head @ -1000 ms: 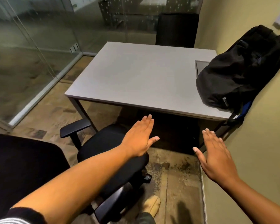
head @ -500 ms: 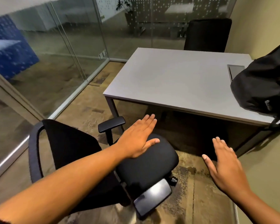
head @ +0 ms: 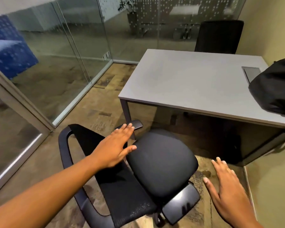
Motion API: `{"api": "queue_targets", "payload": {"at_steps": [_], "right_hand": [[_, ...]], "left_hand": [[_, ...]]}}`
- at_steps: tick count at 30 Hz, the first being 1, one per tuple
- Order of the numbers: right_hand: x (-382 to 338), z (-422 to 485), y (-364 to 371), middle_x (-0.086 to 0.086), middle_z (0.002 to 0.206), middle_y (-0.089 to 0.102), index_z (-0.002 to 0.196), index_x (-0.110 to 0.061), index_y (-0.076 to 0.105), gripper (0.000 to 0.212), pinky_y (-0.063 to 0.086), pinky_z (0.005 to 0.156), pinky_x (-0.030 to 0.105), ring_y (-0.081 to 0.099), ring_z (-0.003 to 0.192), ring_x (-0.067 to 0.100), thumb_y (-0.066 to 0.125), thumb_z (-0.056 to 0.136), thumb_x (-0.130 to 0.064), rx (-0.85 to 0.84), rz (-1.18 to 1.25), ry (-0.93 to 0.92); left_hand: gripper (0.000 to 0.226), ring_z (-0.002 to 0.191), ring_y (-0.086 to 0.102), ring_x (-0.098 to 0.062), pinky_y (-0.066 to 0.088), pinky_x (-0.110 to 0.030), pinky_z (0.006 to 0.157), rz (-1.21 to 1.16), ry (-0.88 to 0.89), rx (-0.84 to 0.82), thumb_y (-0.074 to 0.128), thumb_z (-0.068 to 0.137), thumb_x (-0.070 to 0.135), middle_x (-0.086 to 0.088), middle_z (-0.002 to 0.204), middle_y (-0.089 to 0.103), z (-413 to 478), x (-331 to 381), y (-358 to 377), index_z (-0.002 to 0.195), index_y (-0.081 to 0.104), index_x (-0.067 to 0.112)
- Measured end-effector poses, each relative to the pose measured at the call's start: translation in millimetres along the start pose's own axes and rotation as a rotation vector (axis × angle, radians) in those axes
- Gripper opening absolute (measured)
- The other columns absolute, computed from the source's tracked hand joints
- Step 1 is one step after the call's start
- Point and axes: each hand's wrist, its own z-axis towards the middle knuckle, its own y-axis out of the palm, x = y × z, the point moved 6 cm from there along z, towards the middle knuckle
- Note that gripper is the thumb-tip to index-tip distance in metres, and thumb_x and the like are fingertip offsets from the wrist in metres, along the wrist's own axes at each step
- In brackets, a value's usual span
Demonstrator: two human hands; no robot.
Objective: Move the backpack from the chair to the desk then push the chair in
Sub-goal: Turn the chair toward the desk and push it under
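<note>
Backpack (head: 275, 94) on desk (head: 184, 83), chair (head: 161, 163) out

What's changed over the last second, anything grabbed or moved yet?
Mostly the view swung left, bringing the chair backrest into sight. The left hand shifted from over the seat toward the backrest side; the right hand stayed open beside the seat. Nothing grabbed. The backpack remains on the desk; chair not pushed in.

Open floor (head: 168, 122) between office chair (head: 161, 163) and surface (head: 187, 83) at centre frame; dark gap beneath clear. Backpack (head: 275, 92) crowding right edge, glass wall (head: 56, 63) closing left.
</note>
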Motion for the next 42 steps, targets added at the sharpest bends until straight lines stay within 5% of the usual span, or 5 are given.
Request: {"api": "queue_targets", "payload": {"at_steps": [10,25,31,35,42], "right_hand": [[-66.9,-40.0,27.8,-0.010,0.158,0.018,0.151,-0.023,0.027,0.071,0.007,0.118,0.027,0.006,0.145,0.002,0.041,0.088,-0.053,-0.075,0.121,-0.069],[-254.6,-48.0,87.0,-0.020,0.156,0.016,0.149,-0.029,0.029,0.072,0.016,0.119,0.031,0.007,0.145,-0.005,0.036,0.086,-0.063,0.017,0.243,-0.032],[-324.2,-56.1,116.6,-0.023,0.157,0.006,0.151,-0.035,0.019,0.069,0.008,0.115,0.021,-0.001,0.145,-0.007,0.030,0.089,-0.063,-0.020,0.164,0.039],[-341.9,-67.1,132.1,-0.023,0.157,0.003,0.152,-0.035,0.014,0.075,0.011,0.119,0.026,-0.002,0.146,-0.003,0.024,0.086,-0.069,-0.080,0.104,0.093],[-342.3,-81.5,151.5,-0.016,0.161,0.011,0.153,-0.032,0.009,0.080,0.010,0.119,0.023,0.004,0.146,-0.002,0.009,0.085,-0.074,-0.134,-0.049,0.158]], "left_hand": [[0.080,0.146,-0.006,-0.006,0.002,-0.026,0.118,-0.056,-0.085,0.084,0.019,0.090,0.067,0.008,0.159,-0.001,-60.5,-39.3,-6.1,0.154,0.005,0.021],[0.076,0.146,-0.002,-0.007,0.003,-0.026,0.115,-0.036,0.042,0.110,0.021,0.093,0.066,0.004,0.161,0.005,-89.3,-186.6,-21.7,0.153,0.007,0.022],[0.077,0.147,-0.001,-0.010,0.003,-0.025,0.115,-0.030,0.169,0.028,0.018,0.091,0.064,0.000,0.161,0.007,-76.5,-232.5,-24.6,0.153,0.012,0.019],[0.076,0.148,0.001,-0.013,0.001,-0.026,0.116,-0.028,0.243,-0.050,0.016,0.091,0.062,-0.002,0.162,0.011,-70.5,-241.9,-17.1,0.153,0.016,0.017],[0.068,0.148,0.001,-0.015,-0.001,-0.030,0.117,-0.004,0.273,0.022,0.016,0.097,0.060,-0.001,0.160,0.019,-74.2,-243.3,-7.5,0.150,0.027,0.019]]}}
